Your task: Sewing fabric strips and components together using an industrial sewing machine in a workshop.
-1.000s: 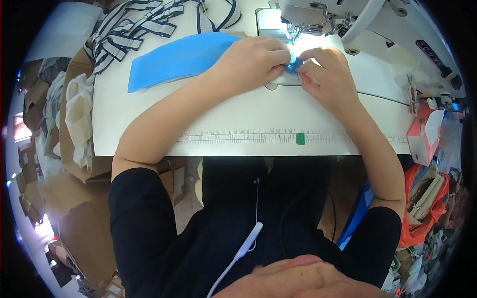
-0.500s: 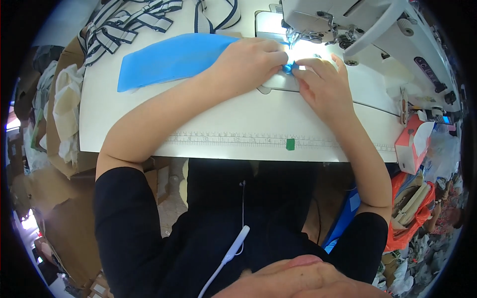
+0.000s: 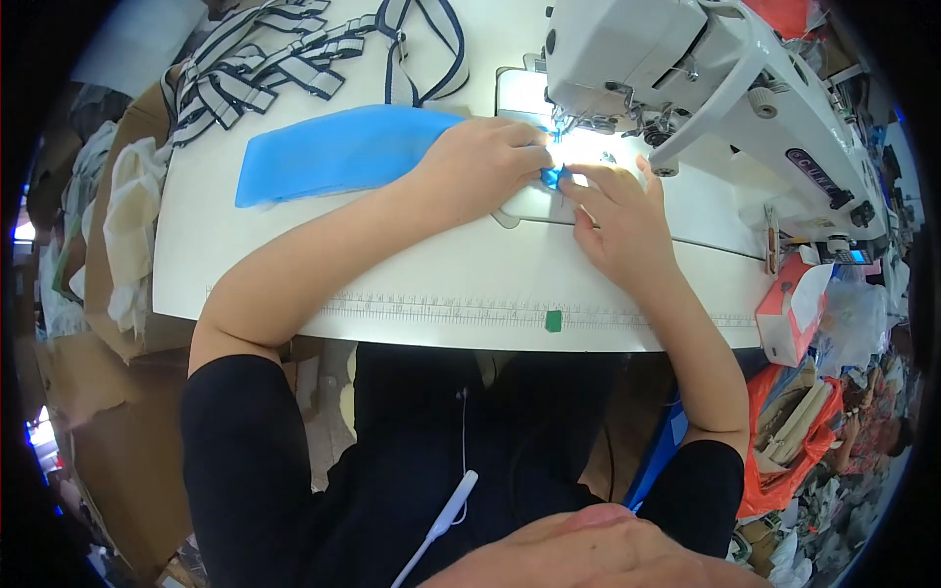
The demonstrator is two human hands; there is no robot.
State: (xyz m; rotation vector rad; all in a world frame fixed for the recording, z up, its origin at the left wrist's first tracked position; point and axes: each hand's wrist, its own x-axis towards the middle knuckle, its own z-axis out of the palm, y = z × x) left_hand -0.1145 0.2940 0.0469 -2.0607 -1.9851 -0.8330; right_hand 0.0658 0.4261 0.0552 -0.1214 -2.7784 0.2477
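Note:
A long blue piece of fabric [image 3: 333, 154] lies on the white table and runs to the right under my left hand, ending at the needle area of the sewing machine [image 3: 627, 59]. My left hand [image 3: 480, 169] is closed on its right end, fingertips just left of the lit needle. From the other side, my right hand [image 3: 619, 211] pinches the bunched blue edge between thumb and forefinger, its other fingers loosely spread. Both hands rest beside the metal needle plate [image 3: 524, 204]. The presser foot and the cloth beneath it are mostly hidden by glare and fingers.
Black-and-white striped straps [image 3: 265, 64] are piled at the back left, with a looped strap [image 3: 426, 49] beside them. A printed ruler [image 3: 441, 311] runs along the table's front edge. To the right stand a tissue box [image 3: 784, 312] and a red bag [image 3: 799, 441]; a cardboard box [image 3: 118, 265] is left.
The whole view has shifted, so table and machine sit lower and slightly further left in the picture. Both hands stay at the needle with the blue fabric.

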